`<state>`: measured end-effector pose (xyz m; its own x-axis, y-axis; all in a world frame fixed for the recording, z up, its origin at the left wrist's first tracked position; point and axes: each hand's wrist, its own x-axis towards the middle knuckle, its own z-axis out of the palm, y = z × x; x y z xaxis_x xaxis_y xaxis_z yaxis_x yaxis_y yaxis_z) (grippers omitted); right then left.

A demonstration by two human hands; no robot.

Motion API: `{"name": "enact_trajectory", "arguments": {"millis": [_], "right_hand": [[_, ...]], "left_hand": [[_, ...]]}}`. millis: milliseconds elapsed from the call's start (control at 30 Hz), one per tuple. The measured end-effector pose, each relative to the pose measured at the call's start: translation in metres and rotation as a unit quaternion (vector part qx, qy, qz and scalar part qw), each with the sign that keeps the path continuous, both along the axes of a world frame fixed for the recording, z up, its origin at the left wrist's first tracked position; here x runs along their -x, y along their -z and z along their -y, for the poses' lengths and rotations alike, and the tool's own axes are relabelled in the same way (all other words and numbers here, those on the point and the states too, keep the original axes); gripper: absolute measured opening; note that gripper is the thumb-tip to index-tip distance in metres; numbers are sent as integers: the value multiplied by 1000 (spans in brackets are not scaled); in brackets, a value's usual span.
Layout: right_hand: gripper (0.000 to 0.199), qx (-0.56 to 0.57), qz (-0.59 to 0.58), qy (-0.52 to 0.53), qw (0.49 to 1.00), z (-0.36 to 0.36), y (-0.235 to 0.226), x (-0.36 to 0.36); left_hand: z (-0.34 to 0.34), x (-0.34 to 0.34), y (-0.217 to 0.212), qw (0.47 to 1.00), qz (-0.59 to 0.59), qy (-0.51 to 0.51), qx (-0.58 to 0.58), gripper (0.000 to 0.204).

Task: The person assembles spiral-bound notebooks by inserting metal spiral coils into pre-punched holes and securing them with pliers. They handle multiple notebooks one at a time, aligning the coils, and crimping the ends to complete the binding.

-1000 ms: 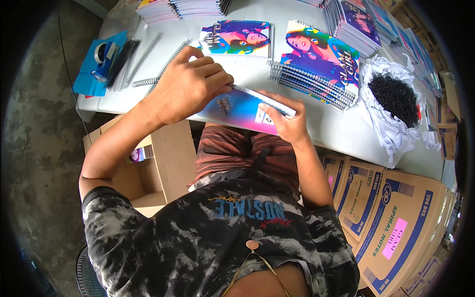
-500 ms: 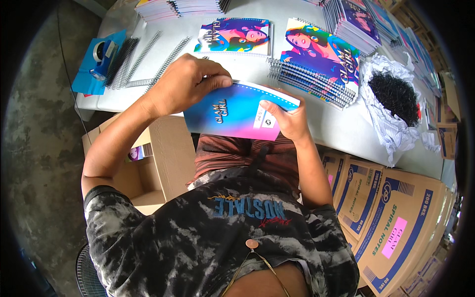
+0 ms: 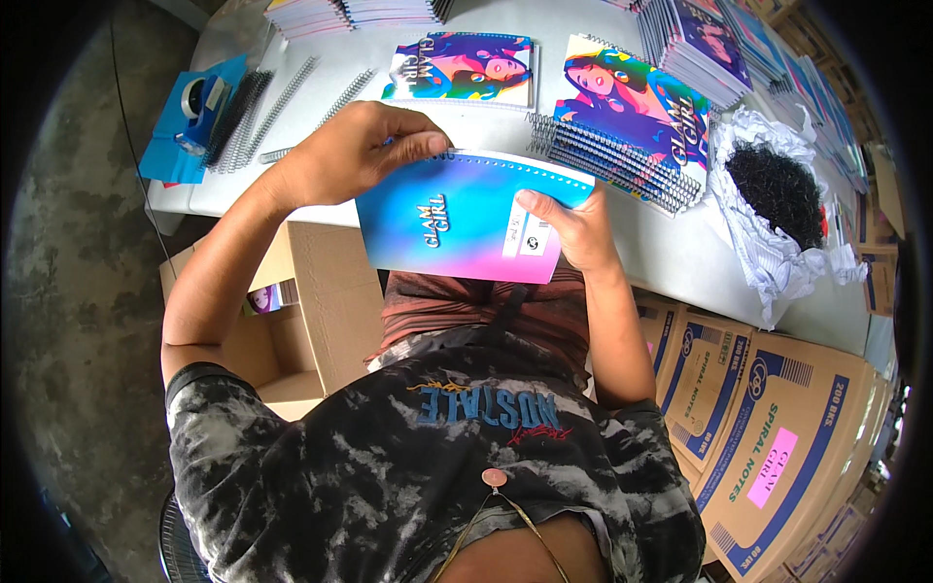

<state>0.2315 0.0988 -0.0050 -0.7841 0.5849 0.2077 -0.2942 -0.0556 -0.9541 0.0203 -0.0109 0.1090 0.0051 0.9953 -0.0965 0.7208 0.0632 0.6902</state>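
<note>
A notebook [image 3: 471, 219] with a blue-to-pink cover and a row of punched holes along its far edge is held over the table's near edge. My right hand [image 3: 575, 225] grips its right end, thumb on top beside a white label. At the far left corner, my left hand [image 3: 355, 155] is closed in a pinch on a spiral wire [image 3: 442, 155], of which only a short piece shows at the holes. Loose spiral wires [image 3: 282, 107] lie on the table past my left hand. Beyond the notebook lie another notebook [image 3: 466, 73] and a pile of spiral-bound notebooks [image 3: 622, 146].
A blue tape dispenser [image 3: 202, 117] sits at the left on a blue sheet. To the right, dark wire scraps [image 3: 775, 194] rest in crumpled white paper [image 3: 753, 257]. An open carton [image 3: 335, 301] stands below at the left, closed cartons [image 3: 787, 428] at the right. Notebook stacks [image 3: 690, 49] line the back.
The notebook has tipped slightly and shifted a little to the right at its right end with my right hand. My left hand has moved slightly left along the punched edge, still pinching.
</note>
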Motion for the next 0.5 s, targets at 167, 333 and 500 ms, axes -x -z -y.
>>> {"name": "enact_trajectory", "arguments": {"millis": [167,333,500], "right_hand": [[19,10,5,-10,1000,-1,-1,0],[22,-41,20,11,999,9,-15,-3],[43,-371,-73,95,921,7,-9,3]], "left_hand": [[1,-1,2,1000,24,4,-13,23],[5,-8,5,996,-3,-37,-79,17],[11,-21,-1,969,-180,-41,-162,17]]}}
